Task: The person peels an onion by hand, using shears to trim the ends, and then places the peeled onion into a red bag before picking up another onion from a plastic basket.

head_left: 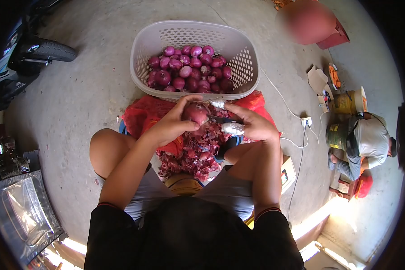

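My left hand (177,120) is wrapped round a red onion (195,113), with the thumb and fingers on its sides. In my right hand (252,121) is a small dark-bladed knife (221,119), its blade up against the onion. White wrapping covers the thumb and a finger of that hand. Below both hands lies a heap of red onion skins (191,157) between my legs. Just beyond them stands a grey plastic basket (137,58) holding many smooth purple onions (193,69).
Red mesh sacking (141,110) lies under the basket's near side. To the right are a power strip (306,121) with cords, a yellow bucket (346,102) and a seated, bent-over person (371,137). A motorcycle wheel (54,49) stands at the upper left.
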The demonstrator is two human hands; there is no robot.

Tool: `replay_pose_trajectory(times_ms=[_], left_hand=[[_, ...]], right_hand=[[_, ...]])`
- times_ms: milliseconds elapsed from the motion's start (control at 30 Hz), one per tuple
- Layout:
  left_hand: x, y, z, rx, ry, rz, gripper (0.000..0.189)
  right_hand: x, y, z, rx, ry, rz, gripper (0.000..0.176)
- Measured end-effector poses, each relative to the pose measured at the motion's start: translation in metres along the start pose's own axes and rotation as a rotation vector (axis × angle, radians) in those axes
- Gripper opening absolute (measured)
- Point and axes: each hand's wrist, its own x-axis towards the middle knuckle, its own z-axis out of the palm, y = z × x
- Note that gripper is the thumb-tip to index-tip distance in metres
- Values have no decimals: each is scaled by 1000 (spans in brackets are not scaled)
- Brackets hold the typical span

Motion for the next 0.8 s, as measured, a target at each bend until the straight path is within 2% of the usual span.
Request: replay_pose_trajectory(times_ms=[33, 100, 200, 300, 400, 500, 600, 700, 800], left_hand=[[-1, 1, 1, -12, -7, -13, 68], [-4, 6, 4, -35, -21, -40, 71], [-4, 5, 1, 29, -52, 5, 70], [-1, 3, -2, -143, -22, -30, 65], [0, 5, 6, 4, 92, 10, 59], [2, -4, 0, 135, 93, 75, 58], [1, 0, 2, 43, 109, 40, 62], [1, 10, 7, -153, 108, -34, 65], [3, 4, -2, -270, 80, -49, 65]], right_hand=[[-1, -1, -1, -16, -25, 29, 64], [0, 0, 2, -70, 2, -96, 67], [6, 15, 7, -64, 16, -169, 66], [5, 11, 7, 103, -31, -42, 66], [3, 2, 4, 183, -31, 102, 67], [6, 2, 7, 135, 31, -32, 66], [5, -9, 5, 140, 29, 30, 64], [8, 0, 7, 91, 65, -73, 63], [7, -8, 6, 63, 82, 3, 63]])
